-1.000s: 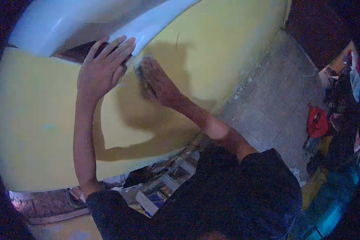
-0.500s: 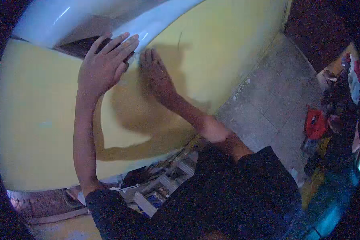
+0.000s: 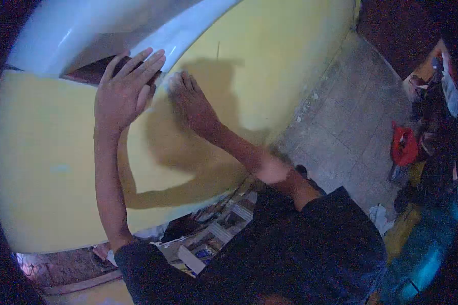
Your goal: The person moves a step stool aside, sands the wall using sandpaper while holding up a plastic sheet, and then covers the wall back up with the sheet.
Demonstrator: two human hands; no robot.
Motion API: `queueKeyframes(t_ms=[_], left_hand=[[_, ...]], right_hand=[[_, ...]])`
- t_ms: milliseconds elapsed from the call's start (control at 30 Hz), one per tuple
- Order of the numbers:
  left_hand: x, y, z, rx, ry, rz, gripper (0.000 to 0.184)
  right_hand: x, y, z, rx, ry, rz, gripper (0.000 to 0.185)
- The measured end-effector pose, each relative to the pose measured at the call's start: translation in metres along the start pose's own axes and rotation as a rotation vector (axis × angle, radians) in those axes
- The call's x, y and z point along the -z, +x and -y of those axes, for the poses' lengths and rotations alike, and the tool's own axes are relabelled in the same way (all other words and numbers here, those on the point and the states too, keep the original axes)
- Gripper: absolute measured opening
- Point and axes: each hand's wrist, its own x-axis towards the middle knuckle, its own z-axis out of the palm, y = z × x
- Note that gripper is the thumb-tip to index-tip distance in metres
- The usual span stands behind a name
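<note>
A glossy white curved piece (image 3: 188, 28) with a dark gap (image 3: 89, 68) below it sits high against the yellow wall (image 3: 51, 168); its kind is unclear. My left hand (image 3: 118, 96) is open, fingers stretched over the gap and the lower end of the white piece. Its thumb points down, beside a small dark bit I cannot make out. Just right of it, my right hand (image 3: 192, 101) lies open near the lower tip of the white piece, fingers extended close to the wall. Neither hand visibly holds anything.
A metal stepladder (image 3: 221, 231) stands below my arms. To the right lie a tiled floor (image 3: 336, 137), a red item (image 3: 404, 147) among clutter, and a dark panel (image 3: 397, 40). Something teal (image 3: 425, 274) is at lower right. My shadow falls on the wall.
The view has shifted slightly. Both hands stay by the white piece's lower end; my right fingertips have moved a little left, nearer its tip.
</note>
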Motion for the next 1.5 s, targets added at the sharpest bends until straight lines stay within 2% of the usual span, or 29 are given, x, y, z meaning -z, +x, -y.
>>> queueKeyframes(t_ms=[33, 100, 200, 233, 267, 333, 367, 433, 467, 533, 567, 600, 667, 700, 733, 800, 833, 900, 933, 1000, 1033, 1067, 1133, 1167, 1233, 1267, 1333, 1433, 1500], left_hand=[[0.002, -0.001, 0.0, -0.022, 0.011, -0.016, 0.048], [0.0, -0.002, -0.003, -0.062, 0.047, -0.017, 0.051], [0.0, -0.002, -0.003, -0.06, 0.022, -0.026, 0.05], [-0.007, -0.004, 0.002, -0.08, 0.046, -0.038, 0.049], [-0.002, -0.005, 0.003, -0.063, 0.053, -0.037, 0.049], [0.009, -0.003, -0.004, -0.065, 0.037, -0.01, 0.048], [0.006, -0.003, -0.003, -0.072, 0.057, 0.02, 0.049], [0.004, 0.0, -0.003, -0.074, 0.066, 0.001, 0.049], [0.006, -0.004, -0.002, -0.059, 0.071, 0.016, 0.049], [-0.002, 0.001, 0.0, -0.065, 0.032, 0.008, 0.05], [-0.001, 0.0, -0.001, -0.067, 0.021, 0.01, 0.05], [0.0, 0.004, -0.001, -0.08, 0.01, 0.006, 0.05], [-0.004, 0.005, -0.002, -0.08, 0.027, 0.015, 0.049], [-0.005, 0.007, -0.003, -0.052, 0.049, 0.022, 0.049], [-0.006, 0.008, -0.003, -0.053, 0.05, 0.017, 0.049], [0.001, 0.005, -0.006, -0.04, 0.009, -0.003, 0.047], [0.001, -0.008, -0.001, -0.027, 0.007, 0.001, 0.047], [-0.003, -0.01, 0.002, -0.068, 0.011, -0.027, 0.047], [-0.004, -0.008, 0.0, -0.075, 0.005, -0.023, 0.047], [-0.006, 0.004, -0.003, -0.083, 0.042, -0.04, 0.046], [-0.006, 0.006, -0.004, -0.067, 0.042, -0.037, 0.046], [-0.006, 0.008, -0.005, -0.056, 0.023, -0.04, 0.046], [-0.007, 0.005, -0.003, -0.037, 0.002, -0.026, 0.046], [-0.013, -0.003, -0.003, -0.043, 0.006, -0.029, 0.046], [-0.011, 0.012, 0.0, -0.057, 0.018, -0.057, 0.047], [-0.007, 0.012, -0.003, -0.051, 0.012, -0.034, 0.048], [-0.005, 0.006, -0.003, -0.024, 0.012, -0.004, 0.048], [-0.009, 0.016, -0.004, -0.079, 0.002, -0.013, 0.052], [-0.011, 0.019, -0.005, -0.053, 0.065, -0.006, 0.054]], right_hand=[[-0.017, -0.008, 0.002, -0.001, 0.006, 0.004, 0.05], [-0.055, -0.031, 0.008, 0.332, 0.162, 0.016, 0.045], [-0.046, -0.017, -0.02, 0.153, 0.173, 0.052, 0.044], [0.009, -0.001, -0.005, -0.101, 0.162, 0.086, 0.044], [0.02, 0.011, 0.008, -0.085, 0.167, 0.092, 0.044], [0.023, 0.014, 0.029, -0.061, 0.018, 0.55, 0.046], [0.01, 0.0, 0.022, -0.084, 0.022, 0.54, 0.046], [-0.02, -0.022, -0.014, 0.537, -0.099, 0.017, 0.05], [-0.011, -0.02, -0.017, 0.543, -0.103, 0.014, 0.05], [-0.003, -0.007, -0.032, -0.059, 0.018, 0.003, 0.052], [-0.029, -0.005, -0.031, -0.219, 0.231, -0.021, 0.054], [-0.037, -0.013, -0.028, -0.224, 0.23, -0.026, 0.054], [-0.039, -0.029, -0.02, 0.451, 0.099, 0.028, 0.054], [-0.027, -0.028, -0.026, 0.498, 0.04, 0.012, 0.051], [-0.027, -0.022, -0.033, 0.499, 0.035, 0.01, 0.051], [-0.032, -0.008, -0.05, -0.007, 0.16, -0.196, 0.045], [-0.048, -0.012, -0.034, 0.0, 0.164, -0.185, 0.045], [-0.062, -0.016, -0.013, 0.245, 0.027, 0.027, 0.041], [-0.061, -0.019, -0.018, 0.235, 0.027, 0.029, 0.041], [-0.007, -0.002, -0.023, 0.234, 0.334, 0.357, 0.039], [0.021, 0.003, -0.026, 0.06, 0.312, 0.311, 0.041], [0.025, 0.012, -0.016, 0.079, 0.314, 0.323, 0.041], [0.021, 0.015, 0.007, 0.051, -0.196, 0.383, 0.045], [-0.003, -0.002, 0.002, 0.04, -0.187, 0.391, 0.045], [-0.042, -0.018, -0.042, 0.422, 0.129, 0.009, 0.047], [-0.035, -0.016, -0.043, 0.43, 0.125, 0.013, 0.047], [-0.007, -0.002, -0.033, 0.014, -0.022, -0.107, 0.047], [0.222, 0.044, 0.06, -0.615, 0.3, 0.518, 0.03], [0.075, 0.014, -0.032, -0.072, 0.011, 0.369, 0.04]])
